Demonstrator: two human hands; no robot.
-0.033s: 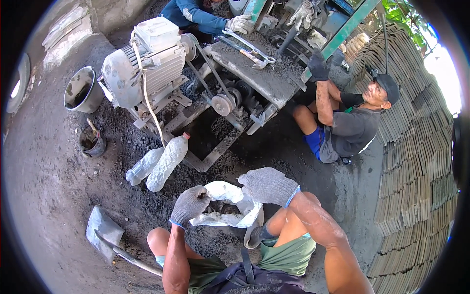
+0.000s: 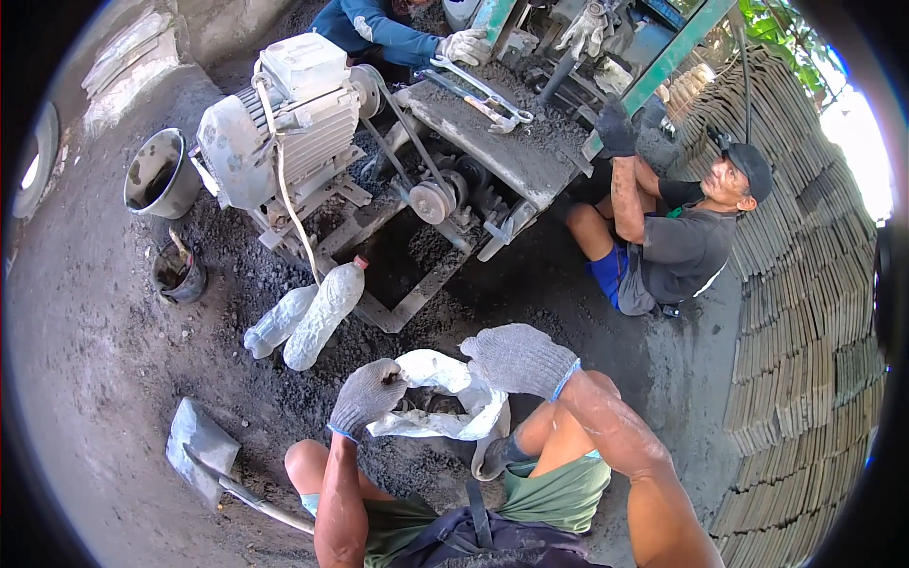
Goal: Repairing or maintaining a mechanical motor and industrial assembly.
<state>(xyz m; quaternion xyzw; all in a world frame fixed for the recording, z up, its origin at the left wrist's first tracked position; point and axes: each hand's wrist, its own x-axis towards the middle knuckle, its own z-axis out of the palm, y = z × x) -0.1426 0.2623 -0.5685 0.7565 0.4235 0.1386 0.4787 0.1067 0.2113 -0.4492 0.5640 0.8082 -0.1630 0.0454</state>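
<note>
My left hand (image 2: 367, 398), in a grey knit glove, grips the left side of a crumpled white bag (image 2: 445, 369) between my knees. My right hand (image 2: 516, 363), gloved alike, pinches its upper right edge. Dark material shows in the bag's opening, too shadowed to make out. Just beyond my left hand lie two plastic bottles coated in pale dust (image 2: 322, 317). A shovel (image 2: 199, 445) rests on the gritty floor to the left of my legs.
A motor (image 2: 260, 151) and belt-driven machine frame (image 2: 488, 156) stand ahead, with wrenches (image 2: 492, 109) on top. Two co-workers (image 2: 686, 241) (image 2: 374, 33) are beside it. A bucket (image 2: 156, 175) and smaller pail (image 2: 180, 270) sit left; stacked grey slabs (image 2: 786, 379) line the right.
</note>
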